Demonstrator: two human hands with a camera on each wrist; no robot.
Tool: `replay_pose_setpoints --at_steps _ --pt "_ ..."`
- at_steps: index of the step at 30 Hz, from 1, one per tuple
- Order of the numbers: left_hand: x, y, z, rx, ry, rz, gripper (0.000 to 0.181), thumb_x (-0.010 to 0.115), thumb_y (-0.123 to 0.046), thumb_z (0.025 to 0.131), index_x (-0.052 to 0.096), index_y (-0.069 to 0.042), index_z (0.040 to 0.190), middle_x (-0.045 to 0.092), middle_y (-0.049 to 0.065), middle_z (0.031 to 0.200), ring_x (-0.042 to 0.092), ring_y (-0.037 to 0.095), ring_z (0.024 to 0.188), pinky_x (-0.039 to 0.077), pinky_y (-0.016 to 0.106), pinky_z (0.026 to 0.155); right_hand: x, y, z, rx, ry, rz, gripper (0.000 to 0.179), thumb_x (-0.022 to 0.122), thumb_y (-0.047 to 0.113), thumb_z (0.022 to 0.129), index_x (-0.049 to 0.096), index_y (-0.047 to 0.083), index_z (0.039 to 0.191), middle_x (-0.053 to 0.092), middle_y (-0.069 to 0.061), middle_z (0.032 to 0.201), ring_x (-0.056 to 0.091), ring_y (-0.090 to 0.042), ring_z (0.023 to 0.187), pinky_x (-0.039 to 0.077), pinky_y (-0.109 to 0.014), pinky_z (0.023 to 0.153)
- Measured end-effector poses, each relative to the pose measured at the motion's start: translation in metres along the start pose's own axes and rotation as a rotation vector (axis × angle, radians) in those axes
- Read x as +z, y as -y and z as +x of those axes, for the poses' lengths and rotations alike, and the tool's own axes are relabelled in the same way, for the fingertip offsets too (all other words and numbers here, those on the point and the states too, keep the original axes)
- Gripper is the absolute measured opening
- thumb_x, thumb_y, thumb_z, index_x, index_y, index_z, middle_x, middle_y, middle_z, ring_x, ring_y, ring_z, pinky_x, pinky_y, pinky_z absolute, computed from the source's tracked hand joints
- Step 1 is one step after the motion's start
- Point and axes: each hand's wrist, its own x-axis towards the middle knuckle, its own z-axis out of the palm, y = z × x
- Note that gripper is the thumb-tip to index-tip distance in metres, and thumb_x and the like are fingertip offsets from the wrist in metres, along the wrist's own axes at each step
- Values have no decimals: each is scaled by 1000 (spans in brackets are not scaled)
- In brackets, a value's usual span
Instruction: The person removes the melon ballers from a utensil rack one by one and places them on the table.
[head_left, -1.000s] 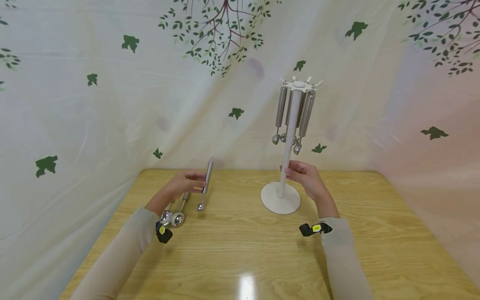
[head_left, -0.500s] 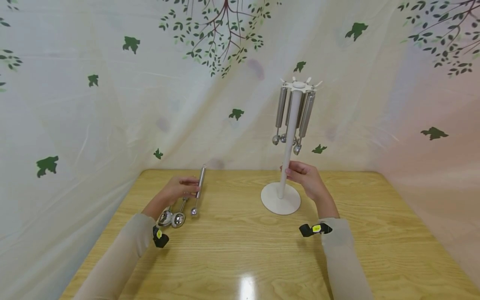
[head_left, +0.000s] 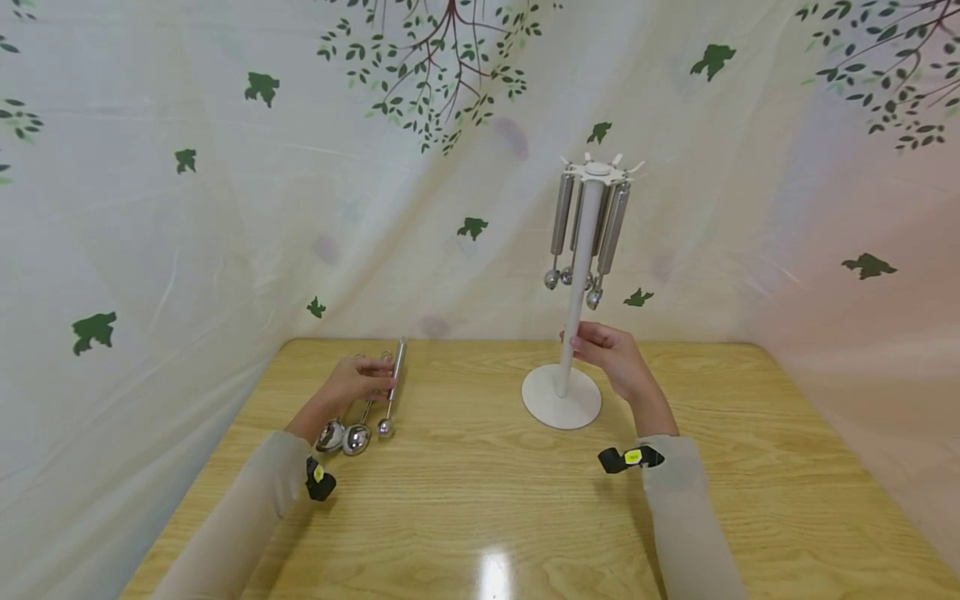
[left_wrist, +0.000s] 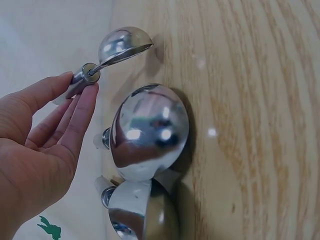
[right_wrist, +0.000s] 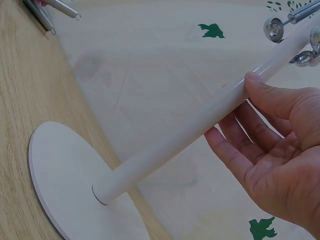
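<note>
Thumb and fingers of my left hand [head_left: 351,387] pinch the cylindrical handle of a small metal scoop [head_left: 397,375]. In the left wrist view the round bowl of this scoop [left_wrist: 122,46] is tilted and stands a little off the tabletop. Two larger round-bowled scoops [head_left: 357,439] lie side by side just below that hand, their handles partly hidden by it. My right hand [head_left: 618,358] holds the upright white pole of a stand [right_wrist: 165,150] between thumb and fingers, above its round base. Several small metal scoops [head_left: 613,229] hang from the hooks at the stand's top.
The wooden table [head_left: 480,492] reaches back to a pale cloth backdrop [head_left: 375,208] printed with branches and green birds. Some of the white hooks [head_left: 637,167] on the stand's top stick outward. A black strap camera [head_left: 632,457] sits on each wrist.
My left hand has moved left and slightly down with the small scoop, bringing it nearer the two larger scoops and lower over the table. The right hand and the stand stay in place.
</note>
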Motion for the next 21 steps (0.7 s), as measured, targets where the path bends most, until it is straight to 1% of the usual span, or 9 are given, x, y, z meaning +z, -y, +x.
replay_pose_setpoints --at_steps 3,8,10,16,21 --pt "1 1 0 -8 -8 29 48 71 -2 94 55 14 136 67 30 121 72 13 87 62 45 90 0 0 0 -2 2 -3 46 63 13 102 53 -9 140 74 -3 121 69 -4 105 59 -24 95" --pt "1 2 1 -32 -34 83 46 72 -3 94 58 12 134 71 19 110 71 12 83 63 42 87 0 0 0 3 -3 -7 46 64 14 102 54 -9 140 74 -4 122 69 -4 105 59 -23 94" --pt "1 1 0 -41 -42 105 45 72 -4 93 58 12 134 71 17 108 71 12 82 64 41 85 0 0 0 7 -6 -7 46 64 14 101 54 -8 140 74 -4 123 69 -3 105 58 -23 94" --pt "2 1 1 -61 -62 130 44 73 0 91 60 14 131 71 20 105 72 13 78 65 39 81 1 2 -1 11 -9 -8 46 64 14 101 54 -8 140 73 -6 124 69 -4 105 59 -23 94" --pt "4 -2 1 -47 -72 187 43 73 0 91 60 15 129 71 25 105 73 15 77 65 38 78 2 2 -2 11 -11 -13 46 64 14 101 54 -8 140 74 -3 122 69 -3 105 59 -23 94"
